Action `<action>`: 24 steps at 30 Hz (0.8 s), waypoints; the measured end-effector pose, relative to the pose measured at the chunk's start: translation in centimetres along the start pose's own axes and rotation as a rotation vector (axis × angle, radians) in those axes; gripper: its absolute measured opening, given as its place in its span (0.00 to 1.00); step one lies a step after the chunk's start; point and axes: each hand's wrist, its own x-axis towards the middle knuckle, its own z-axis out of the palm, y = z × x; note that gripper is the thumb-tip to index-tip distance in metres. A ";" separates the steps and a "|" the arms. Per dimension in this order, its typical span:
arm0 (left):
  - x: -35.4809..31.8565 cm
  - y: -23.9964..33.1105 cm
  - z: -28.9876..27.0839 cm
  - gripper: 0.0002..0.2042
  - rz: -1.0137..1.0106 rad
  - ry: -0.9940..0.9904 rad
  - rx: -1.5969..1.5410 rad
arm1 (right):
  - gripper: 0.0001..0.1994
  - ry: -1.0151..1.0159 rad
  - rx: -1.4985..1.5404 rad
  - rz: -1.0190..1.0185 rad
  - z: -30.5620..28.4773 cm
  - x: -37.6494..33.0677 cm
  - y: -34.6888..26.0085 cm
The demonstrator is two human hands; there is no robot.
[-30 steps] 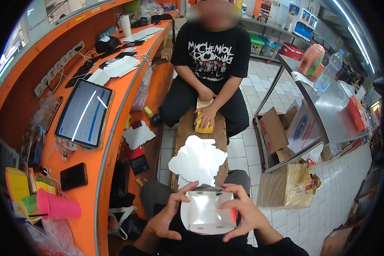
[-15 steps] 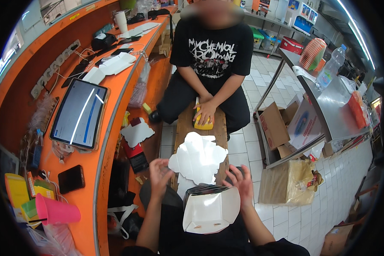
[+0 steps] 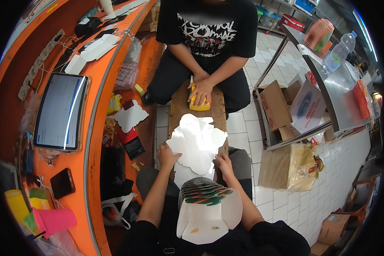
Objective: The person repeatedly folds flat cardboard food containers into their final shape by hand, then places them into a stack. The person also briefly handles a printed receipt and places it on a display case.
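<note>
A flat white box blank (image 3: 196,141) with cut flaps lies on the wooden bench in front of me, over another white sheet. My left hand (image 3: 168,156) grips its left edge, thumb on top. At the near right edge, my right hand (image 3: 225,165) is closed with finger and thumb on the same blank. Nested paper food boxes (image 3: 209,219), white inside with green and red print, rest in my lap between my forearms. Across the bench, another person's hands (image 3: 200,90) press on a yellow object (image 3: 199,103).
On the left, an orange counter (image 3: 96,85) holds a tablet (image 3: 60,112), a phone (image 3: 62,183) and a pink cup (image 3: 55,222). A metal table (image 3: 324,89) with cardboard boxes (image 3: 277,106) beneath stands right. A plastic-wrapped carton (image 3: 286,166) sits on the tiled floor.
Both my hands have come forward and inward from beside the nested boxes onto the blank's edges. The view has tipped downward, and the nested boxes' printed sides now show.
</note>
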 end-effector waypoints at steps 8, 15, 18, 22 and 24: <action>0.3 -0.2 -0.5 0.27 0.209 0.063 -0.346 | 0.20 -0.103 0.117 0.023 1.0 -1.3 -1.0; -1.9 0.8 -7.9 0.19 0.435 -0.077 -1.208 | 0.24 -0.048 0.094 -0.641 -2.1 -1.4 -5.7; -4.0 2.6 -11.5 0.21 0.402 -0.142 -1.322 | 0.31 -0.034 -0.588 -1.174 -3.9 -3.0 -11.7; -5.6 5.0 -13.9 0.20 0.327 -0.188 -1.433 | 0.24 0.063 -0.633 -1.385 -3.8 -5.4 -17.2; -6.3 5.5 -14.1 0.20 0.230 -0.218 -1.525 | 0.22 0.066 -0.642 -1.378 -3.6 -5.9 -18.5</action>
